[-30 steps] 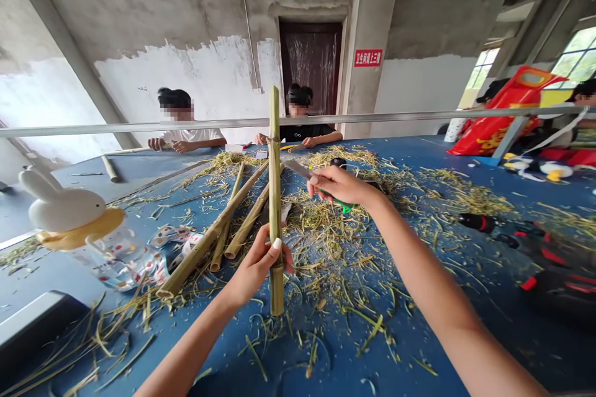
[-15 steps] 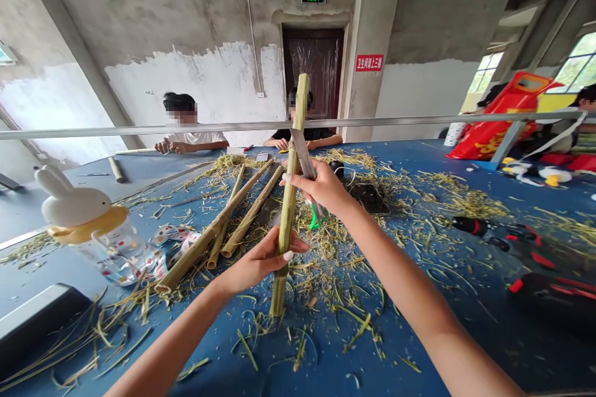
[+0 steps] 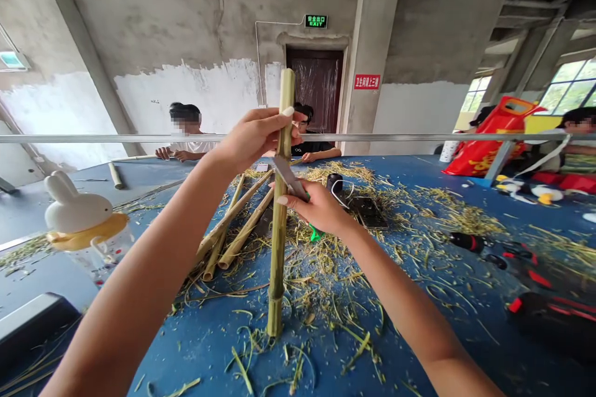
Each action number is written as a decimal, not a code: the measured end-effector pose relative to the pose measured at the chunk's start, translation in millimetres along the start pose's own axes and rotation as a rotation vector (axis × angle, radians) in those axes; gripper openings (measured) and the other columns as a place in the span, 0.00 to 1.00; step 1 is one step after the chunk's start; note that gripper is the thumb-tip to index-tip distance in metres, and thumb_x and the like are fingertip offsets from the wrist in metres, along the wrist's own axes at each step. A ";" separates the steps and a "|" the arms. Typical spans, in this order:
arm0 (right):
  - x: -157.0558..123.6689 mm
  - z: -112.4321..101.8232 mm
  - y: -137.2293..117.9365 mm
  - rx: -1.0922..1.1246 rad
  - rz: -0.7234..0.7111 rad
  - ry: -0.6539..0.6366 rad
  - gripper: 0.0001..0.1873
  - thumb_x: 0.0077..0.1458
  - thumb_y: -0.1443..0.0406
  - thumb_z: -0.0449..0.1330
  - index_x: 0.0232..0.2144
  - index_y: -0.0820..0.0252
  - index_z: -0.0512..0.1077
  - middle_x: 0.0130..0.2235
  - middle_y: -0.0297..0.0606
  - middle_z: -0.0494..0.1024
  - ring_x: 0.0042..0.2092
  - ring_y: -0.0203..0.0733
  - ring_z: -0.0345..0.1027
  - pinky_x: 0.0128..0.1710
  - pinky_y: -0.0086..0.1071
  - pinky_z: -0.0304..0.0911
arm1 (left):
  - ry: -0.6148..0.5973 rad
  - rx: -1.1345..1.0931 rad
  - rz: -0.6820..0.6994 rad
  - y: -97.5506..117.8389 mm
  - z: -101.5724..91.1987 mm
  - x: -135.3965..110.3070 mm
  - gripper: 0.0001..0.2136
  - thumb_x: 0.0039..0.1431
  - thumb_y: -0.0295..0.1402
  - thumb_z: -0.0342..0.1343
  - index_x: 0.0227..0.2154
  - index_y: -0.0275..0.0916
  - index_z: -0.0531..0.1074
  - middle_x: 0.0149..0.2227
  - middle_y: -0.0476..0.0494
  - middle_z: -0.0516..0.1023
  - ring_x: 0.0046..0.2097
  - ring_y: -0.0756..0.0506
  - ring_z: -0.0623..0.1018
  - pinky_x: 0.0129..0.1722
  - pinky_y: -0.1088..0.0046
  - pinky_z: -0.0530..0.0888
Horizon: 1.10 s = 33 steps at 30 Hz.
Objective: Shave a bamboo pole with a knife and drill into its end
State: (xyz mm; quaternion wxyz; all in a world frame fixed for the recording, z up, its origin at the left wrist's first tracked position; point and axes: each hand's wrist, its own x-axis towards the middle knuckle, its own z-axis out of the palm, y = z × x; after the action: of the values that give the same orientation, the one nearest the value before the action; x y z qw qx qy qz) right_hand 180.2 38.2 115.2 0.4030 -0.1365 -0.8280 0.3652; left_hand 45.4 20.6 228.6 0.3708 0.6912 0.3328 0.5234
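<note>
- White rabbit-topped bottle (image 3: 79, 208): yellow collar, clear patterned body, near the left edge of the desk (image 3: 470, 322), with a dark grey flat case (image 3: 32, 322) at the near-left corner.
- Short pale stick (image 3: 116, 175): lies toward the far-left corner.
- Co-worker's hands (image 3: 170, 153): resting at the far edge, a white sleeve behind them; apart from the person's own.
- Loose bamboo poles (image 3: 233, 226): several lie slanted across the desk, left of the upright one.
- Left hand (image 3: 254, 136): wrapped narrowly around the upper part of the bamboo pole (image 3: 278, 260), holding it.
- Bamboo pole: near upright, slightly tilted, lower end on the desk near the near edge, mid-desk. Looks mostly green-yellow, nodes showing; how much is finished is hard to tell from here.
- Right hand (image 3: 310, 208): closed on a green-handled scraper (image 3: 316, 234), its flat metal blade (image 3: 286, 175) against the pole below the left hand.
- Bamboo shavings (image 3: 326, 298): heavy scatter mid-desk, so a lot looks already scraped; pole pile still unworked or unclear.
- Phone (image 3: 367, 212): dark, with a white cable, just right of the right hand.
- Red-and-black tool (image 3: 470, 242): lies on the right half of the desk; unclear what kind.
- Red bag (image 3: 488, 149): stands beyond the far-right corner, beside a seated person (image 3: 575, 136).
</note>
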 end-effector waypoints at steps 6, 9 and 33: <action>-6.0 -5.8 -5.8 -0.222 -0.022 -0.185 0.17 0.60 0.55 0.42 0.29 0.60 0.61 0.20 0.29 0.63 0.20 0.29 0.55 0.24 0.27 0.53 | 0.061 -0.042 -0.030 -7.1 -6.1 -4.9 0.09 0.57 0.33 0.46 0.36 0.34 0.65 0.21 0.51 0.61 0.22 0.56 0.66 0.26 0.79 0.67; -6.7 -0.6 -6.4 -0.450 -0.052 -0.218 0.16 0.60 0.58 0.44 0.27 0.60 0.63 0.24 0.33 0.67 0.25 0.31 0.59 0.26 0.29 0.51 | 0.161 -0.058 0.019 -13.9 -10.6 -10.3 0.09 0.58 0.34 0.44 0.36 0.36 0.64 0.20 0.54 0.56 0.20 0.58 0.62 0.22 0.81 0.64; -63.2 51.8 35.7 -1.100 -0.105 -0.320 0.26 0.59 0.52 0.41 0.22 0.61 0.67 0.19 0.35 0.69 0.18 0.32 0.57 0.18 0.30 0.37 | 0.410 -0.047 0.013 -26.6 -26.7 -15.9 0.09 0.61 0.38 0.42 0.34 0.37 0.61 0.21 0.55 0.55 0.18 0.60 0.58 0.20 0.84 0.61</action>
State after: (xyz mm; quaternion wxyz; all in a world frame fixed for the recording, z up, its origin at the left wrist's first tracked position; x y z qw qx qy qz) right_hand 178.3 4.6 32.7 0.1601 -0.2278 -0.9525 -0.1235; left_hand 13.9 24.9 202.9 0.3079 0.5634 0.3847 0.6631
